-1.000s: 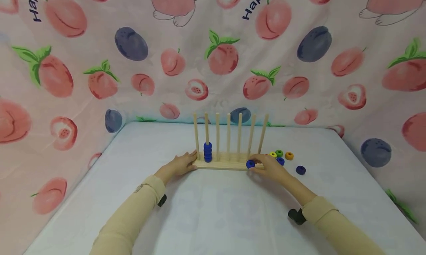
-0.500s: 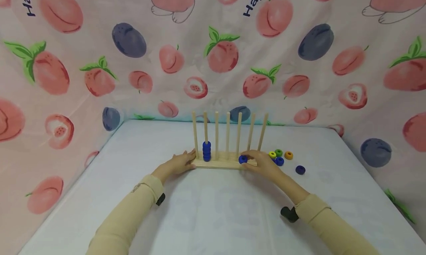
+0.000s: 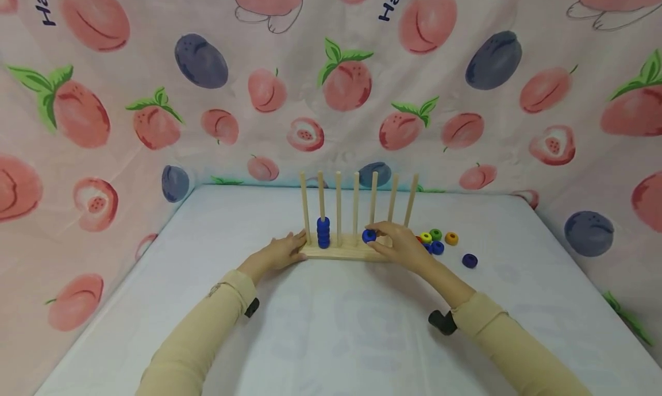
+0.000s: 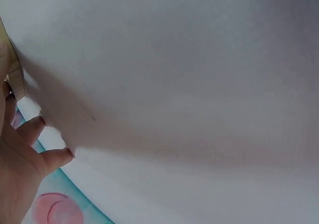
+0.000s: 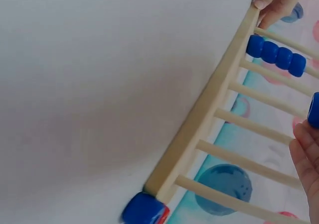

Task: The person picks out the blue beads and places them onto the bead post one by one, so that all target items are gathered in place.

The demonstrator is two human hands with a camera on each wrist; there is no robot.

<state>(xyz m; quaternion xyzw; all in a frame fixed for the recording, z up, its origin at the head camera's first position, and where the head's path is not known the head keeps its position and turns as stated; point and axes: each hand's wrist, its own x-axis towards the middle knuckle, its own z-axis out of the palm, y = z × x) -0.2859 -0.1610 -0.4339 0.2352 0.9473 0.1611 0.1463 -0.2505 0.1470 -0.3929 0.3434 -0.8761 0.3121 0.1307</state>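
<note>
A wooden peg stand (image 3: 338, 251) with several upright pegs stands on the white tabletop. Several blue beads (image 3: 323, 233) are stacked on its second peg from the left. My left hand (image 3: 279, 252) holds the stand's left end; in the left wrist view two of its fingers (image 4: 57, 158) are spread against the cloth. My right hand (image 3: 403, 245) pinches a single blue bead (image 3: 369, 236) between thumb and fingers, in front of the pegs right of the middle. The right wrist view has this bead (image 5: 314, 112) at its edge, apart from the stacked ones.
Right of the stand lie loose beads: yellow (image 3: 426, 238), green (image 3: 436, 234), orange (image 3: 451, 238), blue (image 3: 437, 248) and a partly hidden red one. A dark blue bead (image 3: 469, 261) lies farther right. Fruit-printed cloth (image 3: 305, 134) hangs behind the table.
My right hand has carried the pinched blue bead leftward and upward from the stand's right end. The left hand stays at the stand's left end.
</note>
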